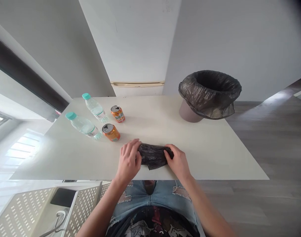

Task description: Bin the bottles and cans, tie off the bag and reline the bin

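Note:
Between my hands, near the table's front edge, is a roll of black garbage bags (pixel 152 156), its plastic wrinkled with a loose corner hanging toward me. My left hand (pixel 129 159) is closed around the left end of the roll. At the other end, my right hand (pixel 177 162) pinches the plastic between thumb and fingers. Just beyond my left hand stand two orange drink cans, a nearer can (pixel 111 132) and a farther can (pixel 118 114), both with opened tops.
Two clear bottles with teal caps, a nearer bottle (pixel 84 126) and a farther bottle (pixel 95 108), stand left of the cans. A bin (pixel 190 111) lined with a black bag (pixel 207 98) stands at the white table's (pixel 150 121) back right. A perforated basket (pixel 24 210) sits below left.

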A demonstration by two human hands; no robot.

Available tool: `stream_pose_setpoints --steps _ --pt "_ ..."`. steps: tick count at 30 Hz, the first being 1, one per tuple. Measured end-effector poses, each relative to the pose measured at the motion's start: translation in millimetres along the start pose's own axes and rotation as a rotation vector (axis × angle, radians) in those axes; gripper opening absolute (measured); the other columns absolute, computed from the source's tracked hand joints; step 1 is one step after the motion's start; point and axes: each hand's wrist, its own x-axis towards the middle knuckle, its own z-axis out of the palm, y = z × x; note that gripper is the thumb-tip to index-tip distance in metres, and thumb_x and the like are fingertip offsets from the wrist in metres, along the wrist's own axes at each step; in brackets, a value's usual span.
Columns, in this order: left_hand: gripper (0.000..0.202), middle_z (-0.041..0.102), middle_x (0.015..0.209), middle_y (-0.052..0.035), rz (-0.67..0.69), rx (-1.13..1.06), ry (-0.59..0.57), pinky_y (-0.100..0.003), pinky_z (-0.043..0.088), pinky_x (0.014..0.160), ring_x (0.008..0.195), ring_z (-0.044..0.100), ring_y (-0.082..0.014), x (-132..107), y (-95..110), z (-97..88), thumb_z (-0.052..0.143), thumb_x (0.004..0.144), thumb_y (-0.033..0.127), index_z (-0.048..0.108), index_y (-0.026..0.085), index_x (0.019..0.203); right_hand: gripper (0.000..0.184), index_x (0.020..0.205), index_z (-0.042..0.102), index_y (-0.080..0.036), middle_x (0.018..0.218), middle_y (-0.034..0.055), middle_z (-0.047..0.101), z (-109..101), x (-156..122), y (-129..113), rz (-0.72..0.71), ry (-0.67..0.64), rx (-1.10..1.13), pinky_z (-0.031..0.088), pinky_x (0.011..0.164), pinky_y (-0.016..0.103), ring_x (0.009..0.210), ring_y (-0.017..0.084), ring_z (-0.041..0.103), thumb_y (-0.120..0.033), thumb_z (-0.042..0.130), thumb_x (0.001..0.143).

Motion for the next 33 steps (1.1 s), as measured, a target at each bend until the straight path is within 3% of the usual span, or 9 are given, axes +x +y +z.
stream_pose_setpoints --steps 3,5,7,10,13,18,24,29,33 --pt "0.063 0.050 0.163 -0.0168 0.206 0.013 -0.250 -0.055 0.030 0.128 0.152 0.043 -0.0342 -4 8 7.2 0.058 0.102 0.036 0.040 0.017 0.159 0.022 0.113 0.066 -0.022 0.107 0.0094 0.074 4 1 0 -0.009 -0.009 -0.059 0.059 0.081 0.038 0.094 0.025 0.073 -0.031 0.047 0.107" --pt "0.083 0.047 0.166 -0.0191 0.230 0.056 -0.378 -0.059 0.026 0.129 0.155 0.039 -0.0387 -7 7 17.2 0.065 0.096 0.045 0.032 0.012 0.164 0.027 0.123 0.065 -0.020 0.116 0.0142 0.071 0 0 -1 -0.046 0.014 -0.120 0.059 0.087 0.040 0.103 0.027 0.071 -0.034 0.047 0.108" --pt "0.082 0.049 0.164 -0.0191 0.223 0.099 -0.446 -0.057 0.030 0.126 0.152 0.042 -0.0382 -7 3 25.9 0.063 0.093 0.034 0.031 0.011 0.165 0.042 0.140 0.059 -0.018 0.135 0.0192 0.064 -7 0 -4 -0.201 -0.021 -0.203 0.056 0.103 0.045 0.124 0.032 0.064 -0.043 0.053 0.107" --pt "0.070 0.058 0.153 -0.0176 0.208 0.166 -0.489 -0.049 0.042 0.113 0.135 0.055 -0.0334 -3 -2 29.7 0.053 0.090 0.013 0.041 0.011 0.159 0.074 0.161 0.042 -0.019 0.162 0.0190 0.048 -15 3 -7 -0.530 -0.231 -0.332 0.036 0.125 0.058 0.152 0.038 0.041 -0.058 0.062 0.102" --pt "0.060 0.065 0.138 -0.0155 0.227 0.206 -0.504 -0.045 0.047 0.100 0.118 0.059 -0.0308 2 -5 25.4 0.047 0.091 0.007 0.048 0.013 0.151 0.080 0.169 0.029 -0.017 0.163 0.0179 0.050 -13 8 -9 -0.607 -0.372 -0.409 0.030 0.127 0.061 0.151 0.036 0.041 -0.055 0.058 0.105" --pt "0.050 0.065 0.127 -0.0130 0.196 0.266 -0.502 -0.046 0.047 0.095 0.110 0.058 -0.0303 0 -18 14.6 0.046 0.091 0.004 0.054 0.016 0.139 0.042 0.149 0.055 -0.016 0.140 0.0170 0.063 -2 14 -8 -0.529 -0.387 -0.489 0.039 0.115 0.056 0.125 0.032 0.056 -0.031 0.046 0.111" --pt "0.037 0.065 0.123 -0.0161 0.084 0.351 -0.418 -0.052 0.049 0.099 0.113 0.060 -0.0336 -15 -34 -8.0 0.051 0.098 0.013 0.056 0.016 0.134 0.044 0.143 0.059 -0.019 0.132 0.0154 0.062 0 14 -9 -0.515 -0.339 -0.530 0.040 0.111 0.052 0.115 0.029 0.055 -0.008 0.039 0.105" --pt "0.060 0.052 0.157 -0.0236 0.119 0.323 -0.234 -0.062 0.029 0.127 0.151 0.043 -0.0404 -18 3 -14.5 0.053 0.097 0.022 0.042 0.009 0.154 0.037 0.140 0.058 -0.017 0.129 0.0170 0.063 9 12 -17 -0.485 -0.322 -0.567 0.042 0.108 0.056 0.115 0.032 0.055 -0.018 0.044 0.106" --pt "0.060 0.052 0.161 -0.0210 0.241 0.220 -0.272 -0.057 0.029 0.129 0.153 0.044 -0.0367 -11 26 15.3 0.051 0.106 0.036 0.039 0.008 0.158 0.044 0.147 0.053 -0.010 0.143 0.0218 0.058 19 8 -22 -0.534 -0.261 -0.590 0.028 0.122 0.069 0.137 0.038 0.046 -0.020 0.047 0.104"
